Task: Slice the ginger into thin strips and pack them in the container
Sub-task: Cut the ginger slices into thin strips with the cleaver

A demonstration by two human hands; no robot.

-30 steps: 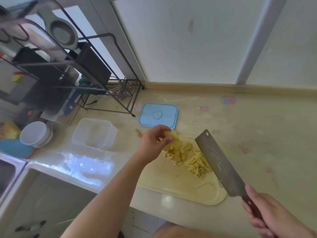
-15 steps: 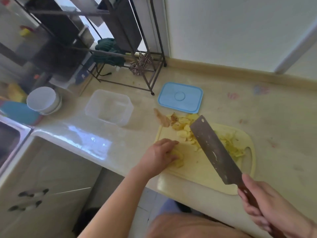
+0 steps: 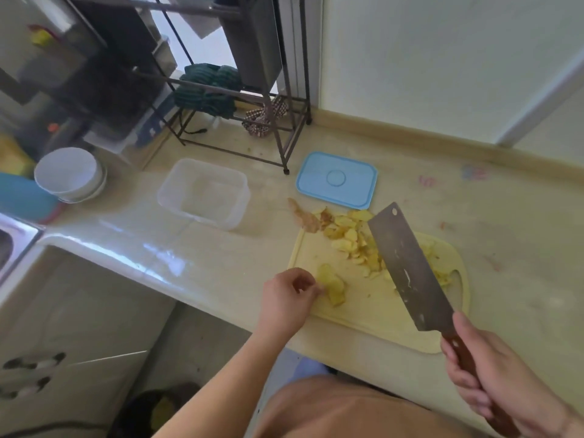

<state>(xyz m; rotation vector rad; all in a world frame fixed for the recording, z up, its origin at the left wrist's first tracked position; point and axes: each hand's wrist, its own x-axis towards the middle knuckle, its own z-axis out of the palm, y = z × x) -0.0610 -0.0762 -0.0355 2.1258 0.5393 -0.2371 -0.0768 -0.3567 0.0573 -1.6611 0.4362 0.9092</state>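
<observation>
Yellow ginger: one small stack of slices (image 3: 331,284) lies on the cutting board (image 3: 373,314), just beside the left fingertips; one bigger heap of slices (image 3: 350,238) is further away, at the board's far edge.
Left hand (image 3: 287,298): fingers loosely curled, their tips at the small stack; I cannot tell if they pinch it.
Right hand (image 3: 483,374): fingers wrapped round the handle of one cleaver (image 3: 407,270), blade lifted over the board.
Container (image 3: 205,192): one, clear, open, well beyond the left fingers.
Lid (image 3: 337,179): one, blue, lying apart.
Hidden: the blade covers part of the cut ginger.
Edges: the board's near edge hangs over the counter (image 3: 221,263) edge.
</observation>
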